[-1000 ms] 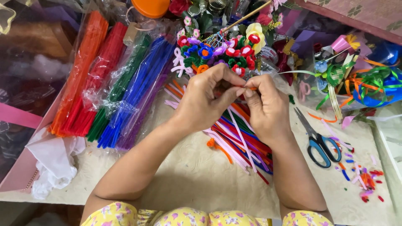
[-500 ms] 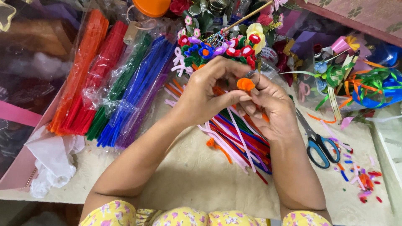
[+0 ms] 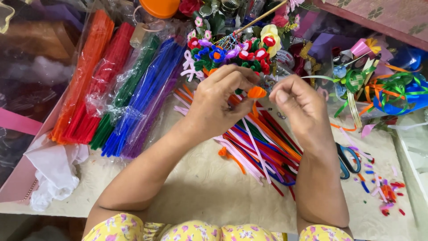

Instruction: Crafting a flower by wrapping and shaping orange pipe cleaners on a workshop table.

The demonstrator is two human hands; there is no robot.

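Head view: hands pinched on orange pipe-cleaner coil.

Bagged pipe cleaners lie left, scissors right, ribbons beyond.

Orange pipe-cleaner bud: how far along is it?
Done: a cluster of finished small flowers stands behind the hands. In hand: the left hand pinches a coiled orange bud on its stem; the right hand is beside it, its grip hidden. Left: loose pipe cleaners lie beneath, and bagged bundles look unopened. Scissors lie idle.
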